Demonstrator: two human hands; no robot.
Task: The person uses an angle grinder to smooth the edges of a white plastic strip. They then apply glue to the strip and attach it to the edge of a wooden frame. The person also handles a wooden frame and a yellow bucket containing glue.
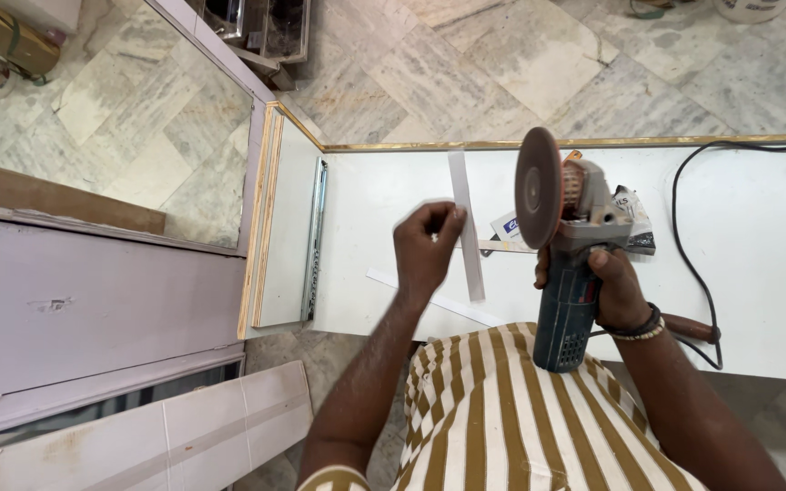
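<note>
We see a big white board [757, 273] lying flat under both hands, with a thin gold-coloured edge along its far side. At its left end a white side panel [288, 227] stands up, and a shiny metal drawer slide [314, 241] is fixed to it, well to the left of the left fingers.

Next comes the angle grinder [568, 264]. The right hand [616, 291] is wrapped tight around its blue body, fingers closed on it, and the thumb lies on top. The round brown disc [537, 188] stands on edge, above the right fingers and just to the right of the left fingers. A black cord [684, 245] loops over the board to the right of that hand.

Then there is a long white strip [468, 227]. The left hand [425, 250] pinches it, with the fingertips [452, 216] closed on its left edge. The strip runs past the fingertips, up away from us and down toward us. Another thin white strip [438, 300] lies flat on the board just below the left hand.

A small printed packet [625, 214] lies behind the grinder, above the right fingers.
</note>
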